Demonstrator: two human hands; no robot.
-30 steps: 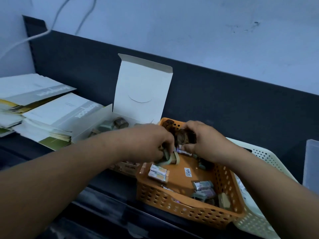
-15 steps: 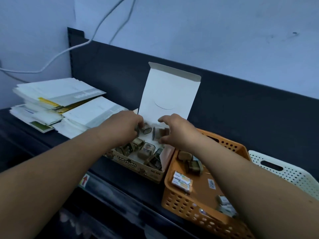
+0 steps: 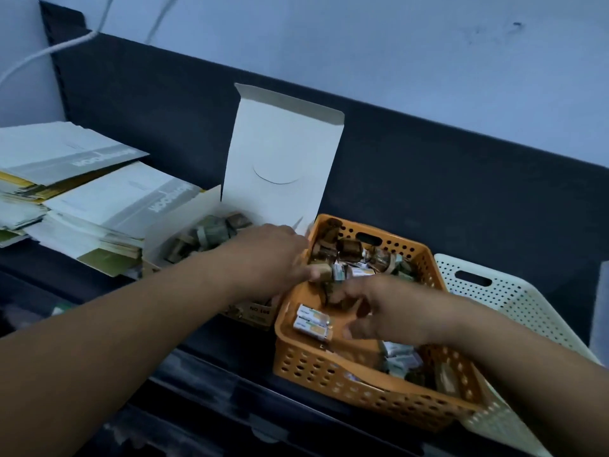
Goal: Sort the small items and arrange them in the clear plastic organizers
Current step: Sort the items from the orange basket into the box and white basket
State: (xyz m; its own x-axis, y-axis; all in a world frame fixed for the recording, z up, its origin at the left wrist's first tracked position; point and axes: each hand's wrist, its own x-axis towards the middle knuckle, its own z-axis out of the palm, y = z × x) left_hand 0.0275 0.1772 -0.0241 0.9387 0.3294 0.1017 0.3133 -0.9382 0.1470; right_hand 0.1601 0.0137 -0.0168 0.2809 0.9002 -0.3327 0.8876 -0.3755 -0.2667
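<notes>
An orange perforated basket holds several small wrapped items at its far end and small white packets near the middle. My left hand reaches over the basket's left rim, fingertips pinched on a small wrapped item. Inside the basket, my right hand has curled fingers on another small dark item, partly hidden. To the left is an open cardboard box with its white lid upright and several wrapped items inside.
A cream perforated basket sits under and right of the orange one. Stacks of booklets lie at the left. A clear plastic edge shows at the far right. A dark back panel and a white cable run behind.
Both hands have moved right, from the open cardboard box back into the orange basket, and are now closing on small items there.
</notes>
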